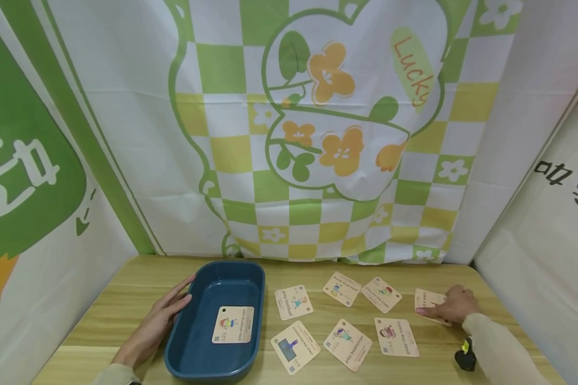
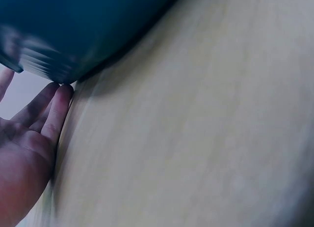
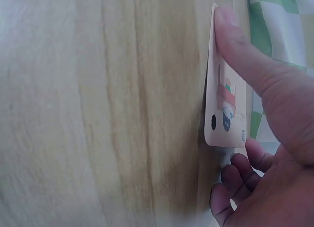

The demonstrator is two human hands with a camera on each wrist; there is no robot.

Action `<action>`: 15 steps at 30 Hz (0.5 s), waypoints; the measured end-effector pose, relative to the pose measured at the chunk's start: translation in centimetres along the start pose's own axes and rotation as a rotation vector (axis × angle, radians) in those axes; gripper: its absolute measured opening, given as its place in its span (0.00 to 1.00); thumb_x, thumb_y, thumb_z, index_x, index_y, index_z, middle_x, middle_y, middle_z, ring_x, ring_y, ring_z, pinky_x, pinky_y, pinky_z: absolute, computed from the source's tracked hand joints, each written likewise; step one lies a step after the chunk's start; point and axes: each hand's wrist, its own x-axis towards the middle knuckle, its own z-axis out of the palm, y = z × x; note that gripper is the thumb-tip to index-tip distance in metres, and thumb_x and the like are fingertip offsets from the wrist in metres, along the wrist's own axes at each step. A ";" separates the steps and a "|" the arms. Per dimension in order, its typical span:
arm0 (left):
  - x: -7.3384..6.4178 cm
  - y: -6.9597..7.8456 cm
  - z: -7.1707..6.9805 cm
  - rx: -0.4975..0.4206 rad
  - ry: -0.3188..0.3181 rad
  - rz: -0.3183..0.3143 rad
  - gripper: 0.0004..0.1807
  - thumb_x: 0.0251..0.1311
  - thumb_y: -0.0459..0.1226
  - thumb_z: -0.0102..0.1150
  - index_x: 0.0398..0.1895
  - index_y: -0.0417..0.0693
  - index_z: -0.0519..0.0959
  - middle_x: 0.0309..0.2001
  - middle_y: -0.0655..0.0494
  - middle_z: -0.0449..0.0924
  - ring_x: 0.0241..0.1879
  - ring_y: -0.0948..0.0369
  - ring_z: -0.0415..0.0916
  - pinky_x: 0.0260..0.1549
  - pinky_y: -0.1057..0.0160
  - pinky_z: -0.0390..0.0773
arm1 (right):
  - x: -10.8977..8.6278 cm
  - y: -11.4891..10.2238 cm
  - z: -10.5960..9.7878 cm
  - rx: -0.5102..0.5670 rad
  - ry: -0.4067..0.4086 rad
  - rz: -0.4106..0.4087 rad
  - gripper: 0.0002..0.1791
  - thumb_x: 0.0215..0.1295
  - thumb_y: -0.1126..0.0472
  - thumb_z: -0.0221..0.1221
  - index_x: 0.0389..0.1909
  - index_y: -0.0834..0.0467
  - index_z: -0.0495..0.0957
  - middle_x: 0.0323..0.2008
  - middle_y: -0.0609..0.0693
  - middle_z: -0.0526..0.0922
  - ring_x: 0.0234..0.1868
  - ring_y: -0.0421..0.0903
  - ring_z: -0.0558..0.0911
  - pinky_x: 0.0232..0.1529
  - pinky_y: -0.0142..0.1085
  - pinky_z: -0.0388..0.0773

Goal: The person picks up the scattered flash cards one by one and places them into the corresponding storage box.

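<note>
beside the left wall of the blue tray (image 1: 190,334), the left hand (image 1: 149,329) rests with fingers mostly straight, their tips touching the tray's side; that grip is open rather than clenched. well off to the right of the tray, the right hand (image 1: 455,305) has its grip closed on the outermost card (image 1: 427,297): the thumb lies across the printed face and the other fingers curl at the card's edge, covering part of its wording. inside the tray, on the right half of its floor, lies a single card (image 1: 233,324) with a colourful figure.

just right of the tray sit the play football card (image 1: 294,302) and, nearer the person, a card with a blue panel (image 1: 295,347). farther right of the tray come two upper cards, one (image 1: 342,289) just beside the other (image 1: 381,294), and below them the play badminton card (image 1: 348,345) and the play the violin card (image 1: 397,337). under the tray spreads the wood-grained desk (image 1: 120,310); behind the tray hangs a green, yellow and white checked curtain (image 1: 223,155).
</note>
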 end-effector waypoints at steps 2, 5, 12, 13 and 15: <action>0.0 0.0 0.0 -0.006 0.000 0.002 0.35 0.79 0.49 0.47 0.83 0.54 0.50 0.77 0.35 0.52 0.68 0.47 0.64 0.53 0.67 0.74 | 0.1 0.4 0.0 0.005 0.012 -0.003 0.65 0.37 0.27 0.75 0.49 0.85 0.67 0.41 0.76 0.71 0.43 0.68 0.75 0.45 0.57 0.77; 0.0 0.1 0.0 -0.014 -0.001 0.005 0.35 0.79 0.49 0.47 0.83 0.54 0.50 0.76 0.35 0.53 0.68 0.47 0.65 0.53 0.67 0.74 | 0.5 1.2 0.1 0.023 0.034 -0.021 0.57 0.38 0.27 0.75 0.39 0.81 0.73 0.34 0.69 0.74 0.35 0.61 0.77 0.37 0.50 0.79; 0.0 0.0 0.0 -0.029 -0.011 0.014 0.35 0.79 0.48 0.47 0.83 0.53 0.50 0.76 0.34 0.53 0.66 0.51 0.68 0.54 0.66 0.75 | 0.3 2.6 0.1 0.175 0.052 -0.079 0.29 0.49 0.38 0.76 0.14 0.58 0.78 0.12 0.46 0.75 0.15 0.41 0.65 0.19 0.33 0.63; 0.0 0.0 0.0 -0.031 -0.012 0.016 0.35 0.79 0.48 0.47 0.83 0.53 0.50 0.76 0.34 0.53 0.65 0.51 0.68 0.54 0.66 0.75 | 0.2 2.7 0.0 0.190 0.055 -0.085 0.26 0.52 0.41 0.75 0.16 0.58 0.80 0.13 0.46 0.76 0.15 0.40 0.65 0.19 0.33 0.63; 0.0 -0.1 0.0 -0.032 -0.013 0.018 0.35 0.79 0.48 0.47 0.83 0.53 0.50 0.76 0.34 0.53 0.65 0.52 0.69 0.54 0.66 0.75 | 0.0 3.0 -0.3 0.203 0.061 -0.110 0.24 0.57 0.45 0.73 0.18 0.60 0.80 0.14 0.46 0.76 0.16 0.41 0.65 0.19 0.33 0.63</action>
